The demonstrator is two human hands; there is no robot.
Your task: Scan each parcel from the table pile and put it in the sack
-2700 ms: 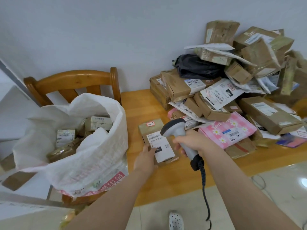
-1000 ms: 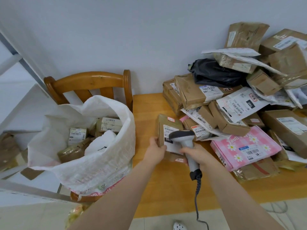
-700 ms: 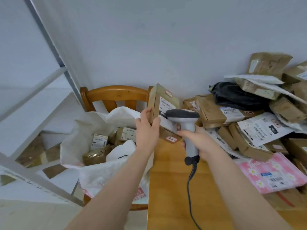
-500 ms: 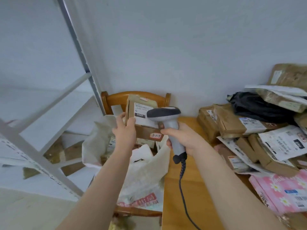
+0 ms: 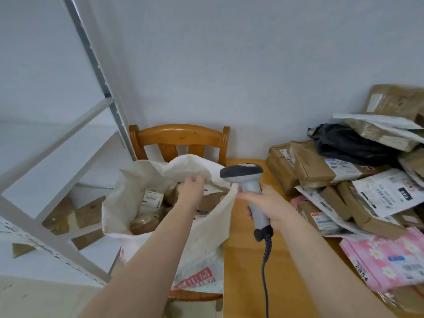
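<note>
My left hand (image 5: 191, 190) reaches into the mouth of the white woven sack (image 5: 206, 228), which sits on a wooden chair (image 5: 179, 134). Its fingers are loose and hold nothing. A brown cardboard parcel (image 5: 210, 200) with a white label lies in the sack just below and right of that hand, among several other labelled parcels (image 5: 151, 199). My right hand (image 5: 268, 207) grips the handle of a grey barcode scanner (image 5: 243, 175), held upright beside the sack's rim. The parcel pile (image 5: 321, 171) covers the right side of the wooden table (image 5: 243, 271).
The pile holds brown boxes, a pink flowered mailer (image 5: 385, 255), a black bag (image 5: 348, 143) and white mailers. The scanner's coiled cable (image 5: 265, 271) hangs down over the table. A white metal shelf frame (image 5: 91, 56) stands left of the chair. A pale wall is behind.
My left hand lifted the brown parcel off the table, held it up in front of the scanner, swung it left over the sack and let it go inside. My view turned left with it.
</note>
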